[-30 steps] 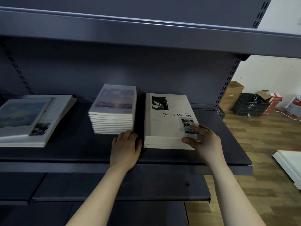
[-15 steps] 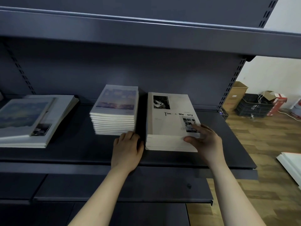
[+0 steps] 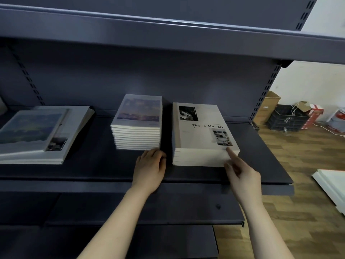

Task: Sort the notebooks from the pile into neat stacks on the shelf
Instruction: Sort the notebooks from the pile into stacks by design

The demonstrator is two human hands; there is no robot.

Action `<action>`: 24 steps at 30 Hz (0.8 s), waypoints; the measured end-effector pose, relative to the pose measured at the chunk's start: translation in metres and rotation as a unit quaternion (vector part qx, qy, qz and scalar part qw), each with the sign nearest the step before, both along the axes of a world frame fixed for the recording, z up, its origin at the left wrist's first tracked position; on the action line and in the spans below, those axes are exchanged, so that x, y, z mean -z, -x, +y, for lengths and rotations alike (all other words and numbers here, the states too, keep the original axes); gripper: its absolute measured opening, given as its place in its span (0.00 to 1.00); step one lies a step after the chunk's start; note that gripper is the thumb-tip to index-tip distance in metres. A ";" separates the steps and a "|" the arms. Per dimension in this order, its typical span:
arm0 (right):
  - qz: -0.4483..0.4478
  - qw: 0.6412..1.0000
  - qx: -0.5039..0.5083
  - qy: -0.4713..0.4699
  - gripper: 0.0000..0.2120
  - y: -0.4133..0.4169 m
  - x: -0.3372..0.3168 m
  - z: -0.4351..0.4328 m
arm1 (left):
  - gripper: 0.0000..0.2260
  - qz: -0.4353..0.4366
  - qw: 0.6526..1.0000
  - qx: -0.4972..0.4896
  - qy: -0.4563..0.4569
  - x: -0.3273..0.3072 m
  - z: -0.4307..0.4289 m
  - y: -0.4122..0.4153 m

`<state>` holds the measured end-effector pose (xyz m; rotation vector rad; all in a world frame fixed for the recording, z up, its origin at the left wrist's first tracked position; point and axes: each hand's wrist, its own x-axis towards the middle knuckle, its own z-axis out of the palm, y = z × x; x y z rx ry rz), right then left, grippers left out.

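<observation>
A lower shelf [image 3: 168, 208] was seen nearest, with two bare forearms reaching over it. The left hand [image 3: 150, 166] was laid palm down on the middle shelf [image 3: 93, 171], just behind its front edge. Its fingers were loosely bent, their tips against the foot of the purple-covered notebook stack [image 3: 138, 124]; nothing was grasped.

The right hand [image 3: 244, 176] was held at the near right corner of the "Time & Memory" notebook stack [image 3: 199, 135]. Its index finger [image 3: 230, 153] was stretched out onto the top cover's corner, and the other fingers were folded. The thumb was blurred against the stack's front face, so whether anything was pinched could not be told.

Both stacks were squared up and set side by side, apart by a narrow gap. The purple-covered one lay about mid-shelf and the other toward the right end. Toward the left end, well apart from them, an untidy notebook pile [image 3: 37, 133] was seen, its top covers lying askew.

Behind, the shelf was closed by a dark back panel [image 3: 168, 81] and roofed by an upper shelf [image 3: 168, 34]. Beyond the right end, a black crate [image 3: 287, 116] and a cardboard box [image 3: 267, 107] were seen on a wooden floor [image 3: 308, 156].
</observation>
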<state>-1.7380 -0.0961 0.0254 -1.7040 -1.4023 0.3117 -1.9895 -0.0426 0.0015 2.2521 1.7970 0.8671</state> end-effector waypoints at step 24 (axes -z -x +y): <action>-0.082 0.990 -0.110 0.029 0.08 0.186 0.004 0.010 | 0.11 0.048 0.953 -0.296 -0.037 -0.046 -0.008 0.279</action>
